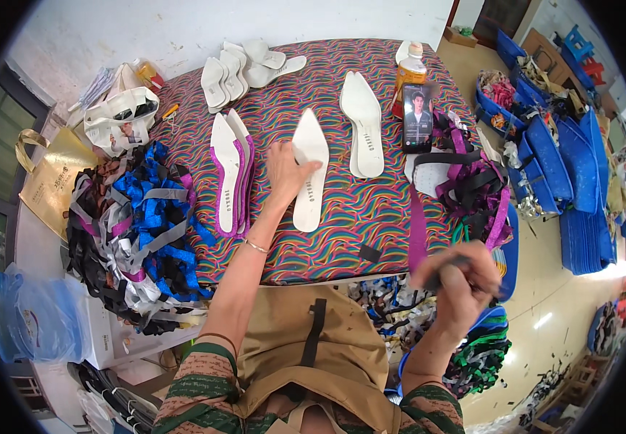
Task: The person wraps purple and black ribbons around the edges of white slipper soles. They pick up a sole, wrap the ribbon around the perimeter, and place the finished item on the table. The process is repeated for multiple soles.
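My left hand grips a white pointed shoe insole by its left edge, thumb across its top; the insole lies on the patterned tabletop. Left of it, a small stack of insoles with purple edging lies close to my wrist. My right hand, blurred by motion, is raised by the table's front edge, fingers closed round something dark that I cannot make out. A purple strip runs down toward that hand from a heap of purple and black strips. Two plain white insoles overlap further right.
More white insoles lie at the back left. A phone leans against a bottle at the back right. Blue, black and grey strips heap over the left side. Blue bins stand on the floor at right.
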`<state>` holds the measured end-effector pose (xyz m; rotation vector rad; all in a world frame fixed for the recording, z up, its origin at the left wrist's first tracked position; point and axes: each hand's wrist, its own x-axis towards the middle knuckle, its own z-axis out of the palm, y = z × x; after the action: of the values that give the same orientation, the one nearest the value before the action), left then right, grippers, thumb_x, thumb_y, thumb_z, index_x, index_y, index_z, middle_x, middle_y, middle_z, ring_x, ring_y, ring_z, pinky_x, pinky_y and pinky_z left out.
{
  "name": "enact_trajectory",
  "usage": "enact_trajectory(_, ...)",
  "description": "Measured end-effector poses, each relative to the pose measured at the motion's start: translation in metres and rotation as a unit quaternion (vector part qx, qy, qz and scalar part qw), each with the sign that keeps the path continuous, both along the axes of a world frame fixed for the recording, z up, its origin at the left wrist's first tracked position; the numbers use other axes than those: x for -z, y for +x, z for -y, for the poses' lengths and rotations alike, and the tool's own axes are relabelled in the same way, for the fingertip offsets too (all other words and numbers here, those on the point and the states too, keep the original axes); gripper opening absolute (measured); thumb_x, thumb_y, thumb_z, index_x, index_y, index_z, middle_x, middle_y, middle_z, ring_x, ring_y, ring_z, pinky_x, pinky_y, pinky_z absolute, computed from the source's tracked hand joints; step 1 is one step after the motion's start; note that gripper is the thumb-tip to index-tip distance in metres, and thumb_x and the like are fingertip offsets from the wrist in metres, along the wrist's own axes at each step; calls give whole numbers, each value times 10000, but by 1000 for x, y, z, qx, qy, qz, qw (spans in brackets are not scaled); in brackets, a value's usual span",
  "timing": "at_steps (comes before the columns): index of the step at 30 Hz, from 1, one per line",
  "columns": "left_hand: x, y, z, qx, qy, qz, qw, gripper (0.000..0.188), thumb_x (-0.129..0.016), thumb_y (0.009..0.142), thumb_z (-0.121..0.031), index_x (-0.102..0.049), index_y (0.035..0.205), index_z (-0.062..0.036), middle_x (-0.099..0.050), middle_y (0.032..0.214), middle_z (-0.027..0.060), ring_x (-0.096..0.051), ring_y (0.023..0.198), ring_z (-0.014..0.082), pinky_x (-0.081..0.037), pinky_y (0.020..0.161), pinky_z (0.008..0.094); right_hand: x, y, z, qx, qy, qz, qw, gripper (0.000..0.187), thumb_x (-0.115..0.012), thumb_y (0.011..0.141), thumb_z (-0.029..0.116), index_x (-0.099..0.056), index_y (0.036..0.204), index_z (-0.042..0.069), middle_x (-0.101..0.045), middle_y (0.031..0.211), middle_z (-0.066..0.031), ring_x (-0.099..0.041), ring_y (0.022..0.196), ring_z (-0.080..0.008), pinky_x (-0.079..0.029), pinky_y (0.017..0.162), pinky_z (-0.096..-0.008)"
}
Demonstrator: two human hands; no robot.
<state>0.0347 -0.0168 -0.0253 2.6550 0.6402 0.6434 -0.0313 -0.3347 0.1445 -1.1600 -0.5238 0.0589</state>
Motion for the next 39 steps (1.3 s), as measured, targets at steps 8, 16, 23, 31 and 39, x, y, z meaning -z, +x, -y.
enact_trajectory(8,-69,-80,50,132,-721,198,651,340,-675,817,-23,-544,1130,4,-655,970,91,-661,813,179,-550,714,313,43,3,-32,-2,-91,-71,993,152,-568,897,-61,-618,1040,-53,-668,817,-62,-622,690,-99,-486,630,-216)
enact_trajectory(16,-113,-171,99,87,-759,209,610,206,-671,873,-36,-655,1075,3,-703,954,100,-695,807,166,-578,685,296,55,-12,-74,-13,-175,86,981,188,-629,847,-56,-673,1028,-35,-654,867,-65,-572,691,-95,-444,596,-221)
enact_trajectory(23,-128,-188,108,97,-712,189,670,171,-662,876,-36,-684,1042,-2,-713,920,76,-683,760,130,-563,668,276,47,-24,-69,-51,-165,81,982,187,-630,825,-74,-678,1001,-32,-630,927,-72,-556,756,-104,-429,635,-232)
enact_trajectory(31,-134,-190,106,86,-685,161,706,163,-664,869,-46,-696,1023,0,-714,895,65,-672,731,105,-525,611,241,48,-28,-69,-78,-123,68,987,76,-629,843,-61,-664,906,-84,-618,835,-31,-474,652,-49,-349,556,-207)
enact_trajectory(39,-138,-177,118,63,-690,136,708,180,-656,901,-119,-686,1053,-29,-700,890,24,-644,718,77,-502,603,235,33,-22,-65,-152,-167,-69,972,83,-630,899,28,-679,923,-34,-654,771,1,-555,666,-42,-444,598,-202)
